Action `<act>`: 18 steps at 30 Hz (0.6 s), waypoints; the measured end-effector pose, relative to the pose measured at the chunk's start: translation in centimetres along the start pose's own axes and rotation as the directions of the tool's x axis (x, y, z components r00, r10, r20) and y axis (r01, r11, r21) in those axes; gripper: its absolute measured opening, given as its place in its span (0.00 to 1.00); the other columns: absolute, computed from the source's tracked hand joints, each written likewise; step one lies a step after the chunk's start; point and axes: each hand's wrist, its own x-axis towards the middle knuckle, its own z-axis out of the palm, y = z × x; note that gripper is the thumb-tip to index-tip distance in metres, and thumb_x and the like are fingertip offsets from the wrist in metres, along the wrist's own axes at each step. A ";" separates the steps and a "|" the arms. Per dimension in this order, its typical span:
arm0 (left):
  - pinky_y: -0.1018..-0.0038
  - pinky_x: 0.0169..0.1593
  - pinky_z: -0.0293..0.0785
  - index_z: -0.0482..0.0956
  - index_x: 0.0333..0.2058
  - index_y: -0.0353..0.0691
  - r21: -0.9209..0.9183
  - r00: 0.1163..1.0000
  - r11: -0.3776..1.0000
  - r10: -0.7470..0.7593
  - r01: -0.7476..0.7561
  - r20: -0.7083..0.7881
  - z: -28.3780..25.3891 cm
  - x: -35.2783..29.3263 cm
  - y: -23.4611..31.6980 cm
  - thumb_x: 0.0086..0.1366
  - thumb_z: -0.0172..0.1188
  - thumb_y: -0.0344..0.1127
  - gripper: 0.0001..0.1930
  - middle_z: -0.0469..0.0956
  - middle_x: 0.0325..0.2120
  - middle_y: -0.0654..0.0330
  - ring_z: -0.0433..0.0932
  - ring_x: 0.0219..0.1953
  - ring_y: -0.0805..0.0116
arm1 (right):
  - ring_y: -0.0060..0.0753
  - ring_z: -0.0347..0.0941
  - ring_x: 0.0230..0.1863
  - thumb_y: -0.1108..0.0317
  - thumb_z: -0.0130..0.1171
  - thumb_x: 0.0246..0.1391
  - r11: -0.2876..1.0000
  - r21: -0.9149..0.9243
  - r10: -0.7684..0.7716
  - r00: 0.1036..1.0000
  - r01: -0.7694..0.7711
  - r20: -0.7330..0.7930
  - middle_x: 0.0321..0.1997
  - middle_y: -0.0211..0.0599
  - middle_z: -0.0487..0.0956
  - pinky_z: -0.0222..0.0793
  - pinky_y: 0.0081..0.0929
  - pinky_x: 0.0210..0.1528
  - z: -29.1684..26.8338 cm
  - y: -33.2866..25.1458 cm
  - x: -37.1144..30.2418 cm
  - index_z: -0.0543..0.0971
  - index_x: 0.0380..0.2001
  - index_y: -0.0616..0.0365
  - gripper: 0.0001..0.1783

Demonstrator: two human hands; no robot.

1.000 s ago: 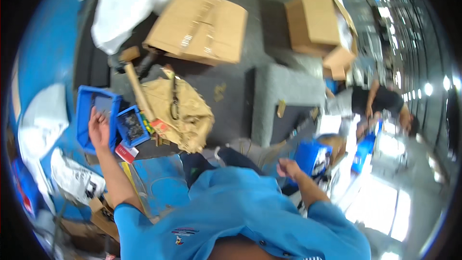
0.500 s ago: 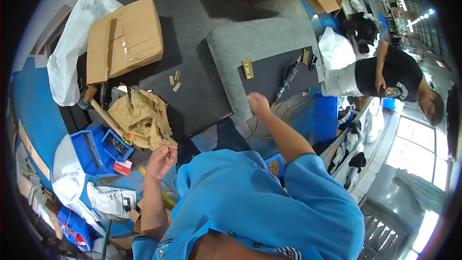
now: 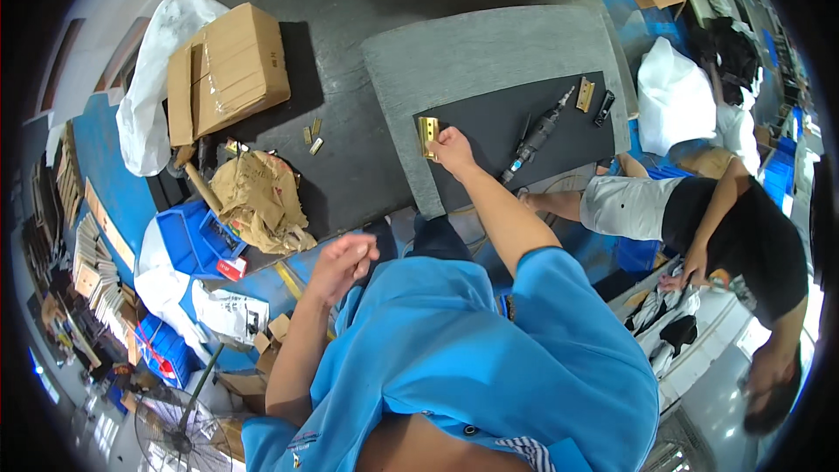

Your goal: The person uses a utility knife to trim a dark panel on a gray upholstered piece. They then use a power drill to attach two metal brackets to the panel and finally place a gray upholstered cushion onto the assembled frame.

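Observation:
On the left end of a dark flat panel (image 3: 489, 118) lies a brass-coloured hinge-like plate (image 3: 427, 137). My right hand (image 3: 453, 154) is at its right edge, thumb and fingers closed against it. My left hand (image 3: 343, 267) hovers before my body near the table's front edge, its fingers curled; whatever they may hold is hidden. A dark power screwdriver (image 3: 539, 135) rests slantwise on the panel, its bit pointing away. Beyond it are a second brass-coloured plate (image 3: 585, 94) and a small black piece (image 3: 604, 108). The panel sits on a grey covered slab (image 3: 398, 70).
Crumpled brown paper (image 3: 258, 197) and a cardboard box (image 3: 232, 70) stand on the table's left side, with several small brass-coloured pieces (image 3: 315, 146) nearby. Blue bins (image 3: 188, 232) are at the left edge. A co-worker (image 3: 699, 210) in a black shirt stands at right.
My right hand has moved onto the brass-coloured plate. My left hand has left the brown paper and come rightward, toward my body. The view has shifted, and the co-worker has come nearer.

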 end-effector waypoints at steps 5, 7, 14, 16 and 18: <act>0.84 0.30 0.65 0.77 0.47 0.37 0.227 0.995 0.972 0.081 -0.066 -0.057 4.0 5.5 2.9 0.68 0.61 0.32 0.11 0.80 0.35 0.60 0.69 0.27 0.81 | 0.24 0.79 0.40 0.77 0.62 0.57 0.872 0.485 -0.104 0.947 -0.060 0.305 0.42 0.36 0.81 0.77 0.24 0.41 -3.0 -5.9 -10.7 0.71 0.45 0.62 0.14; 0.82 0.30 0.65 0.80 0.43 0.36 0.299 0.984 0.944 0.167 -0.141 -0.061 6.5 7.5 4.2 0.67 0.63 0.34 0.10 0.81 0.32 0.62 0.68 0.26 0.81 | 0.23 0.79 0.41 0.77 0.62 0.57 0.854 0.521 -0.186 0.933 -0.002 0.310 0.42 0.35 0.82 0.77 0.24 0.42 -3.6 -7.3 -13.6 0.71 0.48 0.62 0.16; 0.76 0.32 0.71 0.85 0.37 0.36 0.725 0.834 0.566 0.552 -0.393 0.021 9.1 11.4 4.2 0.63 0.66 0.36 0.09 0.83 0.27 0.63 0.76 0.26 0.75 | 0.22 0.78 0.41 0.78 0.64 0.55 0.809 0.582 -0.292 0.912 0.074 0.290 0.42 0.33 0.81 0.76 0.23 0.43 -3.3 -8.6 -16.1 0.74 0.50 0.63 0.18; 0.76 0.35 0.74 0.85 0.39 0.36 0.855 0.773 0.335 0.624 -0.397 0.114 9.0 11.2 4.5 0.63 0.66 0.35 0.10 0.84 0.30 0.60 0.79 0.29 0.74 | 0.22 0.77 0.42 0.78 0.64 0.55 0.803 0.591 -0.302 0.907 0.075 0.295 0.42 0.33 0.81 0.76 0.24 0.43 -3.2 -9.0 -16.1 0.74 0.50 0.63 0.18; 0.75 0.34 0.74 0.85 0.40 0.37 0.918 0.743 0.188 0.652 -0.349 0.149 9.2 10.6 4.8 0.62 0.67 0.35 0.10 0.84 0.31 0.56 0.79 0.28 0.71 | 0.22 0.77 0.43 0.78 0.64 0.55 0.798 0.598 -0.316 0.900 0.081 0.299 0.42 0.33 0.81 0.75 0.24 0.44 -3.0 -9.2 -16.1 0.74 0.50 0.64 0.19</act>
